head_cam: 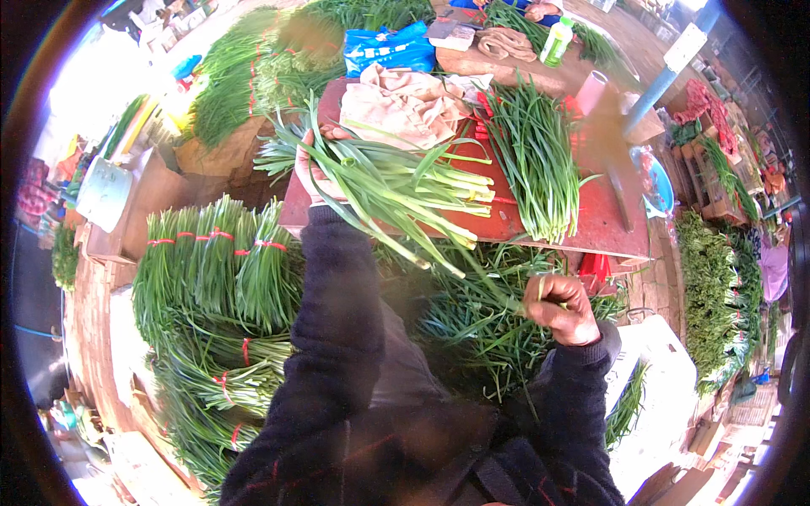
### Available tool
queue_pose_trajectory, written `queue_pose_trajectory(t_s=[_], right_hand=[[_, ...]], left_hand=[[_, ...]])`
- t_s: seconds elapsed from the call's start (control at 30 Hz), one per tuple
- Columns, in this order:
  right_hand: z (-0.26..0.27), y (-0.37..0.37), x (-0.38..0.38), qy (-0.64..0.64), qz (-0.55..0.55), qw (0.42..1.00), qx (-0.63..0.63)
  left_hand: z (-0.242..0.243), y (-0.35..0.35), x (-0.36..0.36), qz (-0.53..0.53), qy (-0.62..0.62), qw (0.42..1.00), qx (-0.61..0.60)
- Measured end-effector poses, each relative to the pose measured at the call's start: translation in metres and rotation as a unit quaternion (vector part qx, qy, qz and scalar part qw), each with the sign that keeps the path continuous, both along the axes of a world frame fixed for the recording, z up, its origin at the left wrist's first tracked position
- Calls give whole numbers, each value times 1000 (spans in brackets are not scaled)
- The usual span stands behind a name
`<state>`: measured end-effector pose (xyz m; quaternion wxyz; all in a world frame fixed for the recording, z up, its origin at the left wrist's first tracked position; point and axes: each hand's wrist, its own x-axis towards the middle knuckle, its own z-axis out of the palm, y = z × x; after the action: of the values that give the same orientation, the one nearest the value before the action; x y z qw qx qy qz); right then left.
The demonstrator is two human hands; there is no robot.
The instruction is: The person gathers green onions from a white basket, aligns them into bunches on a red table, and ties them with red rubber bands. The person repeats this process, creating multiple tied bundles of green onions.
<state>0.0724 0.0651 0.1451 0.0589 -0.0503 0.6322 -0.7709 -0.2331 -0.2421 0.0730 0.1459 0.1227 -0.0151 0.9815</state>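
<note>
My left hand [314, 171] grips a loose bunch of garlic chives or similar long-leaved greens [405, 183] over the table's left front part. The pale cut ends point right and toward me; the leaf tips stick out to the left. Lower right, in front of the table edge, my right hand [560, 310] is closed on a thin green leaf [490, 278] that trails up toward the bunch. A second pile of these greens [535, 161] lies on the red table [468, 218], right of the bunch. Red ties [484, 117] show beside that pile.
Tied chive bundles [215, 265] are stacked at my left. Loose leaves [481, 322] cover the ground below the table. A crumpled cloth [405, 107] and a blue bag [389, 50] sit toward the back. Another person's hand [543, 11] shows at the far table. A blue pole [658, 82] rises at right.
</note>
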Motion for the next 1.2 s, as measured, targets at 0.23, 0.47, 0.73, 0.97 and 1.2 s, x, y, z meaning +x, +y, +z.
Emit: queue_pose_trajectory(t_s=[0.23, 0.47, 0.73, 0.97, 1.2], right_hand=[[16, -56, -39, 110, -259, 950, 137], [-3, -77, -73, 128, -360, 911, 158], [-24, -76, -80, 114, -334, 935, 32], [-19, -67, -72, 97, -316, 934, 139], [-39, -42, -58, 113, -383, 915, 62]], left_hand=[[15, 25, 13, 7, 5, 1000, -7], [22, 34, 20, 3, 10, 1000, 5], [31, 40, 27, 71, 19, 996, -49], [32, 36, 27, 104, 47, 992, -59], [8, 7, 0, 57, 59, 996, 19]])
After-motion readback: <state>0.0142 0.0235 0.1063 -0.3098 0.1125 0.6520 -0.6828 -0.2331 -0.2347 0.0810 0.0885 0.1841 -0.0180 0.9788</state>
